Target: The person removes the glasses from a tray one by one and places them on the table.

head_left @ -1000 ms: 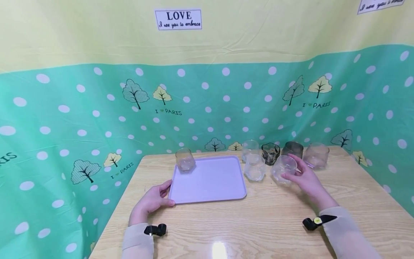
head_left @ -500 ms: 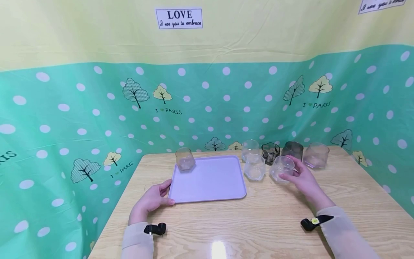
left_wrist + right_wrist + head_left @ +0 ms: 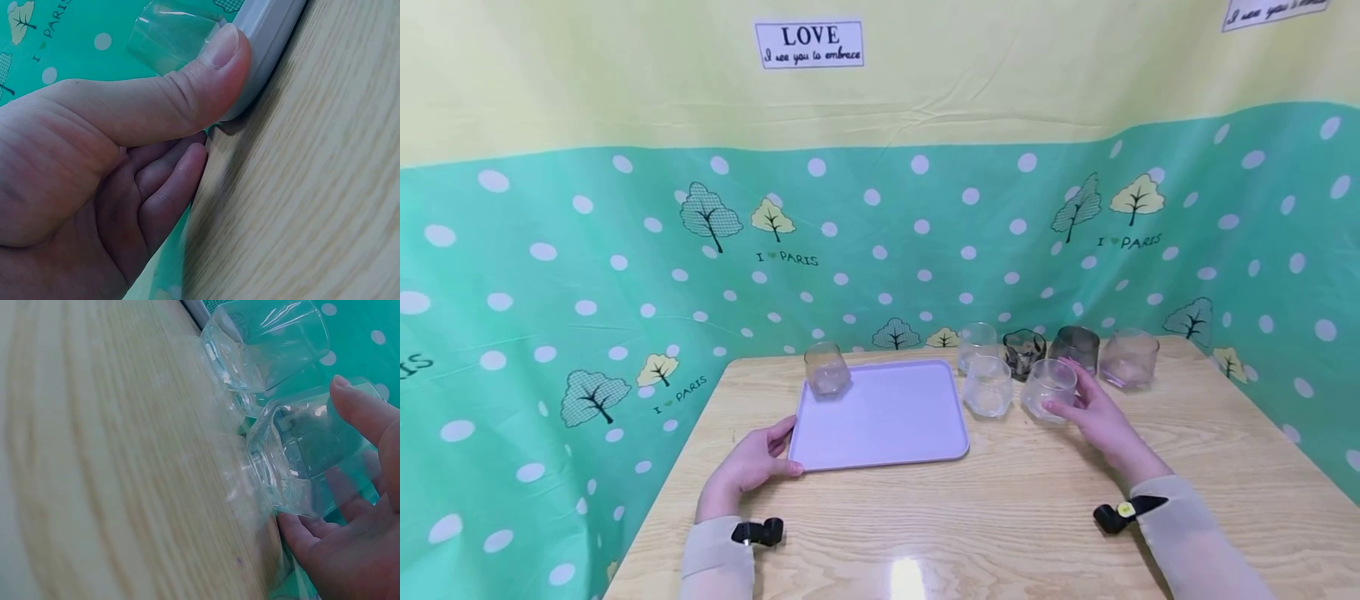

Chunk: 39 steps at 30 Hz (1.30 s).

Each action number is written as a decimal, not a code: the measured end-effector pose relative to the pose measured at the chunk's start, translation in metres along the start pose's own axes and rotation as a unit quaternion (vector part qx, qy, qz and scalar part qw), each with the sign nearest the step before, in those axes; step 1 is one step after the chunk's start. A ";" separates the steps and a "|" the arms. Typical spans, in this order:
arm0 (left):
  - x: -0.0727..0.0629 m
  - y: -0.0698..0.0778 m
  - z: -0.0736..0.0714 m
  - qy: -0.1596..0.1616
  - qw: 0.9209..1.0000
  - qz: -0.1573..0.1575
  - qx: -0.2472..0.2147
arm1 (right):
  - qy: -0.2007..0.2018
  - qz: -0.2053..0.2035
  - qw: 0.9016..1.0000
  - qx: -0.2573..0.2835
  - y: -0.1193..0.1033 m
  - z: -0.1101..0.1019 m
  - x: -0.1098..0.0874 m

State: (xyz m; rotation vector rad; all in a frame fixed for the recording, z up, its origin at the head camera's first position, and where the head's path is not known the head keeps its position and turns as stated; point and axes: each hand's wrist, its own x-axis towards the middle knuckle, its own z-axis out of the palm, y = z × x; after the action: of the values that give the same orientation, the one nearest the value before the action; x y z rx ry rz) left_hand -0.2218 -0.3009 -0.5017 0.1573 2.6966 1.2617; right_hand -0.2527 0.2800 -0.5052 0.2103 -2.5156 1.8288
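My left hand point(image 3: 751, 460) grips the near left corner of a lilac tray point(image 3: 880, 417), its thumb over the rim in the left wrist view. On the tray's far left corner stands an amber-tinted glass point(image 3: 828, 371). Over to the right, my right hand point(image 3: 1097, 410) holds a clear faceted glass point(image 3: 1043, 392) upright on the table, thumb at the near side and fingers around the far side. Just left of it is a second clear glass point(image 3: 988, 387); the right wrist view shows the held glass point(image 3: 312, 453) very near this other glass point(image 3: 262, 347).
Behind the two clear glasses stand another clear glass point(image 3: 976, 343), a dark patterned glass point(image 3: 1024, 354), a smoky grey glass point(image 3: 1077, 343) and a pinkish glass point(image 3: 1129, 360). A dotted green and yellow curtain point(image 3: 925, 250) hangs behind the wooden table point(image 3: 880, 525).
My right hand has slid the clear glass slightly left, closer to the neighbouring clear glass. The left hand and the tray have stayed put.
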 end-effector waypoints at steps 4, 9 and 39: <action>-0.001 0.000 0.000 0.001 1.000 -0.002 -0.002 | -0.002 0.001 1.000 -0.001 0.000 0.002 0.000; -0.002 0.000 0.000 0.001 1.000 -0.001 -0.005 | -0.003 0.003 1.000 0.000 0.002 0.003 0.002; -0.001 0.000 0.000 0.002 1.000 0.004 0.002 | 0.010 -0.010 1.000 -0.021 0.001 0.002 -0.001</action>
State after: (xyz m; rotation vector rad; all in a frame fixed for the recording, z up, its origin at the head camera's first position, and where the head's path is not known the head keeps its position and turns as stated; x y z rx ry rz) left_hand -0.2205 -0.3014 -0.5013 0.1670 2.7042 1.2600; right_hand -0.2517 0.2784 -0.5073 0.2134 -2.5267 1.7602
